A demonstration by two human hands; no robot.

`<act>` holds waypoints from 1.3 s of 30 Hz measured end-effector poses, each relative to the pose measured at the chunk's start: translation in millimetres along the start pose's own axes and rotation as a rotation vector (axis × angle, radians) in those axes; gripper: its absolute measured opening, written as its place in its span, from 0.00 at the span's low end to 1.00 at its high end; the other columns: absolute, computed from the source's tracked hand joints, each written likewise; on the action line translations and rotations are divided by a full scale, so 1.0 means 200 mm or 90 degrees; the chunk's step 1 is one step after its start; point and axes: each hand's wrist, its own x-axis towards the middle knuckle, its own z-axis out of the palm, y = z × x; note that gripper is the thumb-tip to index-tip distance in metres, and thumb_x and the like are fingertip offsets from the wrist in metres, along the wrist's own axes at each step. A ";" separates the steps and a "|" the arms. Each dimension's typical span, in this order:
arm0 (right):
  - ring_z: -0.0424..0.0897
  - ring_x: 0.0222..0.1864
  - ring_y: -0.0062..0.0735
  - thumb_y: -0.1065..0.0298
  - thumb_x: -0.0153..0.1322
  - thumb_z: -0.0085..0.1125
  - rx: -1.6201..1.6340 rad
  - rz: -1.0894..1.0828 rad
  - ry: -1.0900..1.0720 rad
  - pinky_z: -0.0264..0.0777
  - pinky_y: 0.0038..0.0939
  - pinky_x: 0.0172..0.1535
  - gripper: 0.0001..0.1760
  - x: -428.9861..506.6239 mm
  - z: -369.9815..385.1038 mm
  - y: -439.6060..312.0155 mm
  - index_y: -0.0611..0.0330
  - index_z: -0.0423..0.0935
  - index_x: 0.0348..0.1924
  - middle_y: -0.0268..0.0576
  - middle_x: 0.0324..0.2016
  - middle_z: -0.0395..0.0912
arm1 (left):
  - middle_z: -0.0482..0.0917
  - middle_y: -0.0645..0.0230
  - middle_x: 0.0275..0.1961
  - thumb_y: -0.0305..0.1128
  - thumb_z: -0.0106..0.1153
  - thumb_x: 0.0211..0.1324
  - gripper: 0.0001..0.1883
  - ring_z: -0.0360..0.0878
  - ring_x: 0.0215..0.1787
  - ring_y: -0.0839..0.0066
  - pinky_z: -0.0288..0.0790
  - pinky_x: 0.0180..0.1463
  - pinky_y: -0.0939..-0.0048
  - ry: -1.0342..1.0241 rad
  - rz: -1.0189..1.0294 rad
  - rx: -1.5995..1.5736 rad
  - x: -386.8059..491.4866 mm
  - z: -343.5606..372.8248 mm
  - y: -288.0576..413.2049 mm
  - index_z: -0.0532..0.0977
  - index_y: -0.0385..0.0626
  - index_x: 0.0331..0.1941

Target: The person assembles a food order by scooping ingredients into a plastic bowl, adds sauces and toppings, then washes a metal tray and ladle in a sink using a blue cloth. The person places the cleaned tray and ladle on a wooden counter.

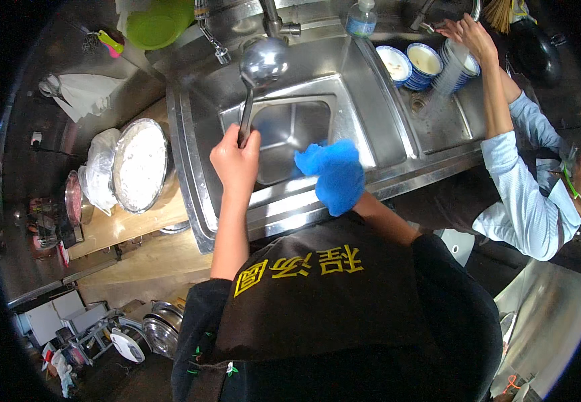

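My left hand (236, 160) is closed around the handle of a steel ladle (265, 61), whose rounded bowl is raised near the faucet over the sink. A blue cloth (339, 176) covers my right hand (346, 188) above the sink's front edge; the fingers are hidden under it. Cloth and ladle are apart. Below them lies the large stainless steel sink basin (290, 133), and a faucet (271, 22) stands at its back.
At right, a co-worker's hands (476, 40) are by running water over stacked bowls (423, 60) in the adjoining basin. A soap bottle (361, 22) stands behind. To the left are a bowl of white contents (139, 166), a plastic bag (100, 168) and a green basin (154, 25).
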 end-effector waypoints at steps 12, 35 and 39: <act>0.71 0.27 0.28 0.77 0.62 0.50 -0.255 0.259 -0.064 0.67 0.24 0.29 0.04 0.06 0.17 0.17 0.57 0.71 0.29 0.36 0.25 0.70 | 0.70 0.54 0.16 0.32 0.55 0.44 0.11 0.69 0.18 0.54 0.64 0.25 0.64 -0.029 -0.033 0.085 0.08 -0.06 0.10 0.67 0.36 0.20; 0.68 0.48 0.54 0.67 0.62 0.53 -0.166 0.036 0.070 0.64 0.42 0.48 0.27 0.48 0.04 0.23 0.59 0.63 0.55 0.54 0.46 0.66 | 0.66 0.67 0.12 0.29 0.52 0.44 0.08 0.63 0.15 0.82 0.59 0.22 0.74 -0.197 -0.166 -0.070 0.02 -0.08 0.08 0.70 0.35 0.20; 0.73 0.42 0.50 0.64 0.62 0.54 -0.023 -0.018 -0.168 0.65 0.41 0.48 0.22 0.51 -0.04 0.20 0.56 0.68 0.50 0.50 0.40 0.73 | 0.68 0.79 0.17 0.28 0.51 0.47 0.05 0.62 0.19 0.88 0.57 0.22 0.80 -0.298 -0.215 -0.209 0.07 -0.11 0.02 0.72 0.37 0.23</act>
